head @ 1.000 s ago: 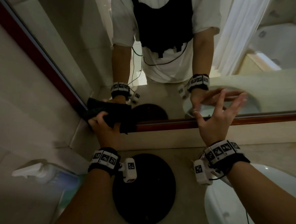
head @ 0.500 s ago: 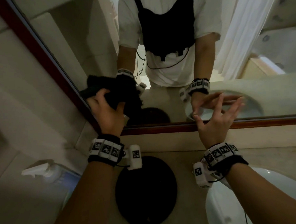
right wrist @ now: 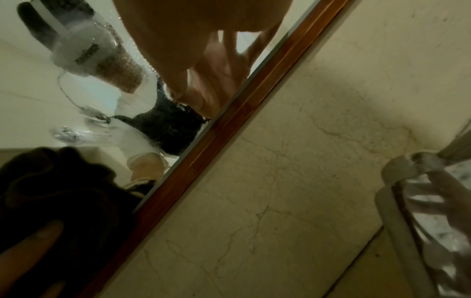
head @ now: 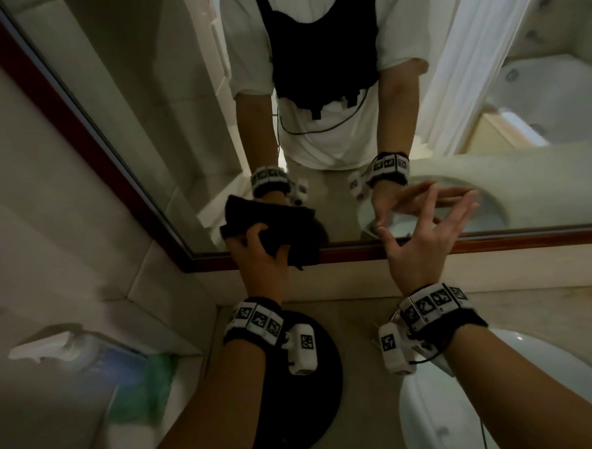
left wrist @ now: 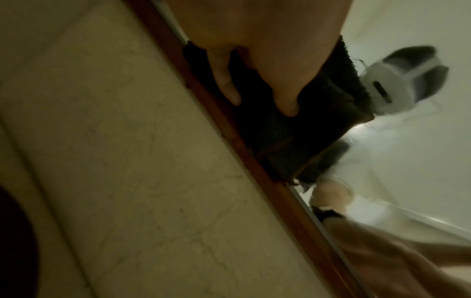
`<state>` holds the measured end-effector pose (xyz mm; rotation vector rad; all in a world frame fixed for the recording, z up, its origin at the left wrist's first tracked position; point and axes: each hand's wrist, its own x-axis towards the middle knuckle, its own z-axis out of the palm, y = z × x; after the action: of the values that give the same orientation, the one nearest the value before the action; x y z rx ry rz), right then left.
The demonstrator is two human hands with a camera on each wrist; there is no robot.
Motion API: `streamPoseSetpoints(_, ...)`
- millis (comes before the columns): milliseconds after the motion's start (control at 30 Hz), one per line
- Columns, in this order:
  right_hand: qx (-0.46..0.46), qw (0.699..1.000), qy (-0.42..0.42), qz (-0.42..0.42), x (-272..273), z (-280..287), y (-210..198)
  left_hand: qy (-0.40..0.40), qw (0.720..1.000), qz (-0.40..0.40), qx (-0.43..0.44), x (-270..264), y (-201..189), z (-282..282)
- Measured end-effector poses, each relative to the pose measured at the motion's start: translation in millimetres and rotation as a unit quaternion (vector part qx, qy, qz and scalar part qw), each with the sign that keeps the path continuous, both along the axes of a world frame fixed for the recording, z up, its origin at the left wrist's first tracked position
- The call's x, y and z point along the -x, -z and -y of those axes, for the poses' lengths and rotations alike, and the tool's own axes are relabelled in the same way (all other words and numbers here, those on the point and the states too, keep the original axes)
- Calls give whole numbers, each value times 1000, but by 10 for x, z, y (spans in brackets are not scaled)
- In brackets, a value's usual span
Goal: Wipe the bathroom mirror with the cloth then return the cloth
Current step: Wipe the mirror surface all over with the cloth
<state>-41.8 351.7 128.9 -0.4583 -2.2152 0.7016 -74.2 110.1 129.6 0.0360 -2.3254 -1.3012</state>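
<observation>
**Dark cloth pressed low on the mirror, by the frame's corner**

While the left hand (head: 260, 260) is gripping the cloth (head: 284, 230), its fingers (left wrist: 225, 80) are curling over the bunched fabric and pressing it against the mirror (head: 178, 103). The cloth is lying with its long axis roughly sideways along the bottom frame (head: 426, 248), one end pointing toward the lower left corner beyond the fingertips, the other end drooping over the frame's edge on the thumb side. It is a dark, nearly black fabric with a fuzzy, towel-like nap, folded into a thick wad.

The right hand (head: 422, 241) is holding nothing; its fingers (head: 458, 215) are spreading apart and straight, their tips reaching to the glass just above the frame, though actual contact is hard to tell. The thumb is standing out to the side.

The frame is a narrow band of reddish-brown wood with a smooth sheen. Below the fingers, a pale, veined stone wall strip (left wrist: 127, 161) is running down to a beige counter (head: 364, 375). A round black mat (head: 318, 412) is lying on the counter under the left wrist, and a white basin (head: 503, 402) is sitting under the right forearm. A blurred spray bottle (head: 71, 352) is standing well out past the left wrist. The room is dim, with tiled walls (head: 47, 220).
</observation>
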Motion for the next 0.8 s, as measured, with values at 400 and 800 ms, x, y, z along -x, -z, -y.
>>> streamPoseSetpoints(400, -3, 1000, 0, -5, -26, -3, -10, -71, 997, 25, -15, 127, -61, 682)
streamPoseSetpoints(800, 48, 998, 14, 29, -184, -2, -330, -72, 997, -5, -19, 80, -696, 802)
